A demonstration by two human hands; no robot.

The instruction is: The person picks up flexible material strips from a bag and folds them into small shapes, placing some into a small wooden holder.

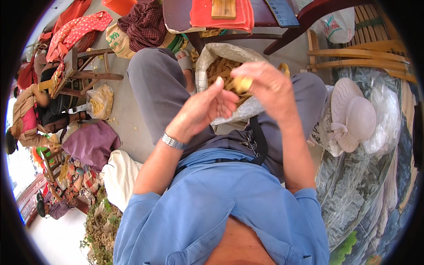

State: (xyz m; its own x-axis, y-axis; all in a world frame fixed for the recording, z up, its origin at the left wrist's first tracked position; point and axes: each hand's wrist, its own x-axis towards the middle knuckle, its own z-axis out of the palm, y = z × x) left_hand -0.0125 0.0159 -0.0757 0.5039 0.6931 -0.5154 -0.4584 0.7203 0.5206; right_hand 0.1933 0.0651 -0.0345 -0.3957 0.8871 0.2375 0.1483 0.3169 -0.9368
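A white woven sack [207, 55] sits between my grey-trousered knees, holding many dried yellowish-brown pieces [223, 70]. Over its opening, my right hand [269, 88] pinches a bright yellow piece [242, 83], slightly blurred. My left hand [203, 106], with a metal watch at the wrist, is raised beside it, palm turned inward and fingers loosely curved apart, holding nothing that I can see.
Ahead stands a dark chair [176, 11] with red cloth and a tablet [282, 13]. A white hat [353, 115] and bamboo seat [353, 53] are right. Other people [28, 112], stools, cloths and a bag of yellow pieces [98, 104] crowd the left.
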